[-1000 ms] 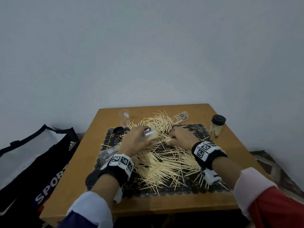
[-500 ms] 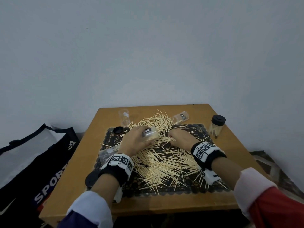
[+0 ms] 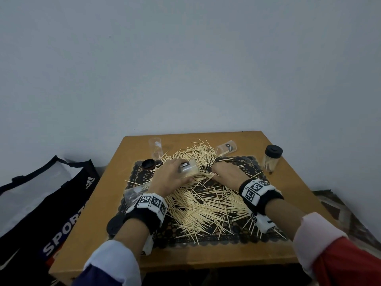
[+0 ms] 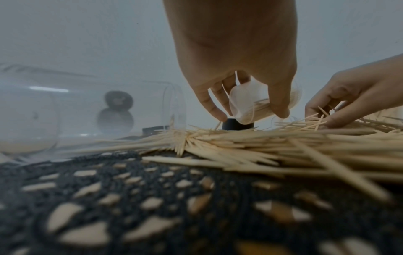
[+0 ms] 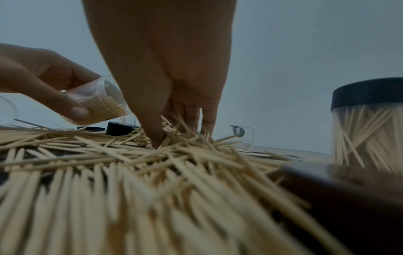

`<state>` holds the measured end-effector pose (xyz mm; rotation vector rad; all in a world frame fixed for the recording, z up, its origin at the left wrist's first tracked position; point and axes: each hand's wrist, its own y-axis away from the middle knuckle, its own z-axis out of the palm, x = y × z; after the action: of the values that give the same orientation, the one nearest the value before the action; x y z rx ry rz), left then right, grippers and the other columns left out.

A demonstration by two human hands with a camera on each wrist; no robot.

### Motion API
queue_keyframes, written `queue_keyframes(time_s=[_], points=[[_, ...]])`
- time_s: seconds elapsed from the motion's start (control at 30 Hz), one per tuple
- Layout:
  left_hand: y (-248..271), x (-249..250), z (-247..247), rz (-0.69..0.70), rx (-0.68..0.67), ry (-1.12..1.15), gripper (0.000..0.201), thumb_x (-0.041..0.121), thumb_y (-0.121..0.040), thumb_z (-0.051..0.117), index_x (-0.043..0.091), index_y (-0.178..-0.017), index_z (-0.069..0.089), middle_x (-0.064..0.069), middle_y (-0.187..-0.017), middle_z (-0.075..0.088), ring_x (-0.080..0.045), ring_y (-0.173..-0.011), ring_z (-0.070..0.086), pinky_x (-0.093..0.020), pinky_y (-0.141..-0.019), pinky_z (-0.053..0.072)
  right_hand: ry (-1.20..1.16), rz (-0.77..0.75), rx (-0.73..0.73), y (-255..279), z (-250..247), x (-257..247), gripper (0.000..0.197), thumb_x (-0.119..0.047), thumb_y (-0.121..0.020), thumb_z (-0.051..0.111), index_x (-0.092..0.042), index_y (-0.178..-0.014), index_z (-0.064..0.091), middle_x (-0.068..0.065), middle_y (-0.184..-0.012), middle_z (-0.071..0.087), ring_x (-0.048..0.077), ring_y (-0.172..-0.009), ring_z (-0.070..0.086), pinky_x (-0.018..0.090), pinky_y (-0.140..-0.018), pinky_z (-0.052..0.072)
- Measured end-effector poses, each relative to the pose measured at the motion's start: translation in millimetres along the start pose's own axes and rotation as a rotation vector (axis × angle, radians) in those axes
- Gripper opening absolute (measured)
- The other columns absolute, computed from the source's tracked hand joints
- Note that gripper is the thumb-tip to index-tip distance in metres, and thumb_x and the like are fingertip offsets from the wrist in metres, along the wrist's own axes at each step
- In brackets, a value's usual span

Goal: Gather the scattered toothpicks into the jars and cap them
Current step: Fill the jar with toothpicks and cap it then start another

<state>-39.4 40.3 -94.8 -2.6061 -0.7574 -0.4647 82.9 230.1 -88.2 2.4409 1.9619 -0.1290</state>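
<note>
Pale toothpicks (image 3: 206, 203) lie heaped across a black lace mat (image 3: 206, 238) on a wooden table (image 3: 206, 256). My left hand (image 3: 184, 172) grips a clear jar (image 3: 188, 170), tilted with its mouth to the right and partly filled with toothpicks; the same jar (image 5: 100, 101) shows in the right wrist view. Just right of it, my right hand (image 3: 215, 172) digs into the heap, thumb and fingers (image 5: 157, 136) pinching a few toothpicks. In the left wrist view the jar (image 4: 246, 103) sits between my thumb and fingers.
A black-capped jar of toothpicks (image 3: 271, 159) stands at the right. An empty jar (image 3: 156, 148) stands at the back left, another (image 3: 225, 148) lies at the back, a third (image 3: 132, 193) by my left wrist. Black caps (image 3: 148, 163) (image 3: 115, 223) lie left. A sports bag (image 3: 41, 203) is on the floor.
My right hand has crept slightly left through the heap, toward the jar. My left hand keeps the tilted jar in about the same place.
</note>
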Motion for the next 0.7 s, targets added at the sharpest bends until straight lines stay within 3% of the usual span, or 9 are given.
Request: queue_keyframes(time_s=[0.2, 0.33, 0.47, 0.6, 0.7], points=[[0, 1, 0, 0.011, 0.006, 0.002, 0.065, 0.046, -0.082, 0.072, 0.014, -0.134, 0.050, -0.001, -0.125, 0.059, -0.015, -0.108, 0.053, -0.027, -0.090, 0.047, 0.067, 0.018, 0.078, 2, -2, 0, 0.017, -0.025, -0.098, 0.051, -0.011, -0.101, 0.060, 0.008, -0.101, 0.067, 0.028, -0.095, 0.063, 0.037, -0.074, 0.048], [1, 0, 1, 0.008, 0.010, 0.010, 0.066, 0.048, -0.082, 0.072, 0.014, -0.134, 0.050, -0.001, -0.126, 0.059, -0.015, -0.109, 0.053, -0.030, -0.092, 0.047, 0.095, 0.029, 0.117, 3, -6, -4, 0.011, -0.017, -0.098, 0.049, -0.011, -0.101, 0.058, 0.008, -0.098, 0.068, 0.028, -0.091, 0.064, 0.034, -0.066, 0.044], [0, -1, 0, -0.008, 0.005, 0.010, 0.067, 0.049, -0.082, 0.071, 0.016, -0.135, 0.049, 0.000, -0.127, 0.058, -0.015, -0.110, 0.053, -0.033, -0.094, 0.048, 0.025, 0.030, 0.209, 6, -10, -5, 0.012, -0.003, -0.093, 0.052, -0.011, -0.099, 0.060, 0.007, -0.096, 0.069, 0.025, -0.086, 0.065, 0.030, -0.065, 0.044], [1, 1, -2, -0.031, 0.046, -0.004, 0.063, 0.046, -0.083, 0.071, 0.016, -0.135, 0.050, 0.001, -0.127, 0.057, -0.016, -0.113, 0.053, -0.034, -0.094, 0.047, -0.032, 0.032, 0.306, 7, -11, -4, 0.021, 0.002, -0.089, 0.057, -0.010, -0.105, 0.064, 0.008, -0.096, 0.069, 0.025, -0.079, 0.066, 0.036, -0.070, 0.056], [1, 0, -3, -0.048, 0.072, -0.013, 0.060, 0.045, -0.085, 0.069, 0.017, -0.134, 0.050, -0.001, -0.127, 0.058, -0.018, -0.114, 0.052, -0.036, -0.095, 0.047, -0.065, 0.026, 0.360, 7, -12, -4, 0.021, 0.004, -0.087, 0.060, -0.009, -0.102, 0.067, 0.008, -0.093, 0.069, 0.024, -0.074, 0.065, 0.037, -0.068, 0.057]])
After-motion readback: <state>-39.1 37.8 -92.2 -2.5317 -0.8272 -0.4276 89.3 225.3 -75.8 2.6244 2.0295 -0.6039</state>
